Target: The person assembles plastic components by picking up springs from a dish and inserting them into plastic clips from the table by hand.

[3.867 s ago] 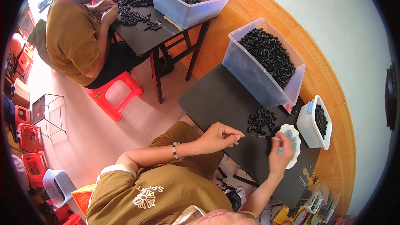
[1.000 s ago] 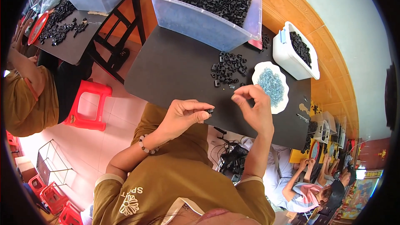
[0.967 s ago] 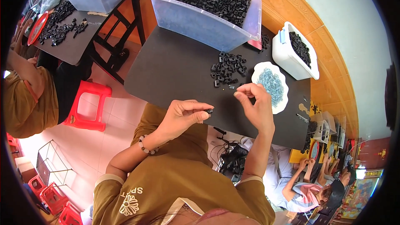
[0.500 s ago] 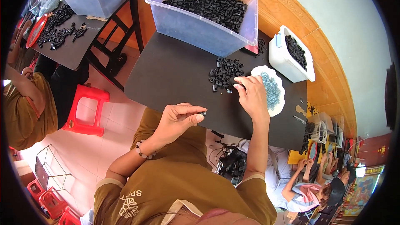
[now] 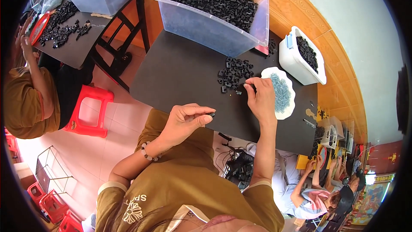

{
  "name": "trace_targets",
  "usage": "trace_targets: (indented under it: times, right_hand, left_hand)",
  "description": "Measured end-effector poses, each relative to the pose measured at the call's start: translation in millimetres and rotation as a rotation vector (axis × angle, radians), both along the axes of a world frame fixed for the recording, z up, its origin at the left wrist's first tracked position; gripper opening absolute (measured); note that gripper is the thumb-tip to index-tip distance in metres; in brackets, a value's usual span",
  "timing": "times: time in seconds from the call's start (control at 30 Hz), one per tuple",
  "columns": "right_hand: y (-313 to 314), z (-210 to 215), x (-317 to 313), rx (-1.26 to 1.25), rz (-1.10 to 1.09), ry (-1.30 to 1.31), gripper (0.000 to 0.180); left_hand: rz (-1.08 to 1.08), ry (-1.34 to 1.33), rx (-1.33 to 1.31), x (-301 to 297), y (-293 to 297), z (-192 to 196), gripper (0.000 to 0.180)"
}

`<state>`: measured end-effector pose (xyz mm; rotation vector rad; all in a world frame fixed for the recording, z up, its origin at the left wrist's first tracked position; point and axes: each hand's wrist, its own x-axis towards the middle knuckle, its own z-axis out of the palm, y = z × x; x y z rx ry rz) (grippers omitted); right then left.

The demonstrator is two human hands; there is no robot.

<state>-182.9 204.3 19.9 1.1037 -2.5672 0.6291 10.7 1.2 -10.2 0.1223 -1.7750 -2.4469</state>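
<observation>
My left hand (image 5: 185, 121), with a beaded bracelet on its wrist, pinches a small black plastic part (image 5: 212, 114) between thumb and fingertips near the table's front edge. To its right, my right hand (image 5: 262, 99) is closed in a pinch; anything between its fingertips is too small to make out. Just beyond those fingertips lies a loose pile of black plastic parts (image 5: 234, 74), with a few tiny metal coils (image 5: 238, 92) at its near edge. Beside my right hand, a white scalloped dish (image 5: 290, 108) holds a heap of small bluish-silver pieces (image 5: 281, 92).
A large clear bin (image 5: 206, 32) full of black parts stands at the dark table's (image 5: 165, 71) back. A white tub (image 5: 296, 62) with more parts is at back right. Left are a red stool (image 5: 88, 114) and a seated person (image 5: 32, 99); other people work at right.
My right hand's fingertips have shifted slightly rightward and drawn closer together. My left hand keeps its pinch on the black part. The person at left has raised an arm.
</observation>
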Motion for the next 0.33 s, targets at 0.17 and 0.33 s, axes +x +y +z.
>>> trace_targets:
  times: [0.17,0.33]
  right_hand:
    - [3.8,0.6,-1.5,0.009,-0.026,0.039,0.013]
    - [0.3,-0.9,4.3,0.108,-0.053,0.005,0.015]
  left_hand:
    - [0.012,0.001,0.033,-0.8,1.6,4.3,0.024]
    - [0.013,-0.014,0.006,0.0,2.4,1.6,0.023]
